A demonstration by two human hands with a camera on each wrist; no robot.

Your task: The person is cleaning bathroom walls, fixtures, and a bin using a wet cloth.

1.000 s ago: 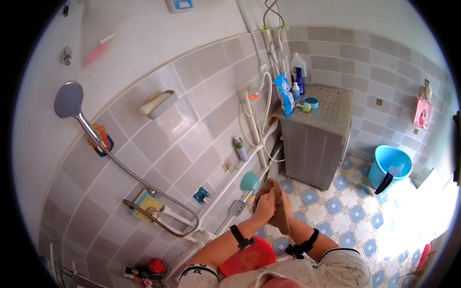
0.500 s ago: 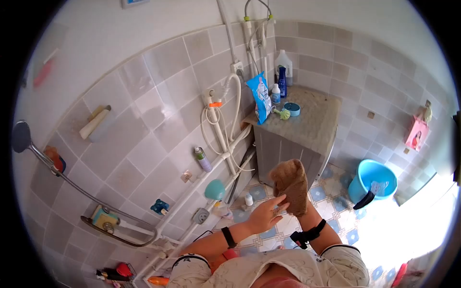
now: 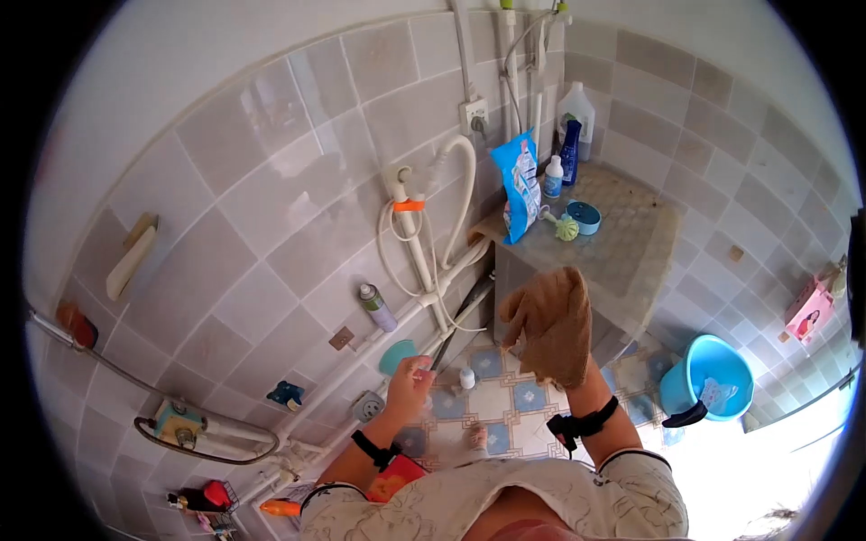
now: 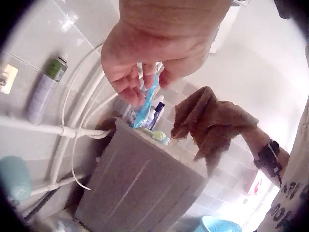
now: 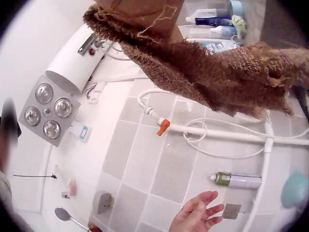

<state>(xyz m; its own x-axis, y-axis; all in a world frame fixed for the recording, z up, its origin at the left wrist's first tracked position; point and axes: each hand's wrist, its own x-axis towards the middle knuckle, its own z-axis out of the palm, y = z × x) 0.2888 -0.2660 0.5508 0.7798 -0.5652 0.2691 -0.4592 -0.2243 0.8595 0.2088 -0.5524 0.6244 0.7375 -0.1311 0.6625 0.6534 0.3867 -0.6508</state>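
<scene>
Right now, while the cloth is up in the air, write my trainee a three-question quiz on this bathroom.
1. True or false: the left hand holds the brown cloth.
2. The blue bucket stands: A) on the tiled floor; B) on a wall shelf; C) in a sink.
3. What colour is the clip on the white hose by the wall?

Key
1. False: the left hand is open and holds nothing. The right hand grips the cloth.
2. A.
3. Orange.
</scene>
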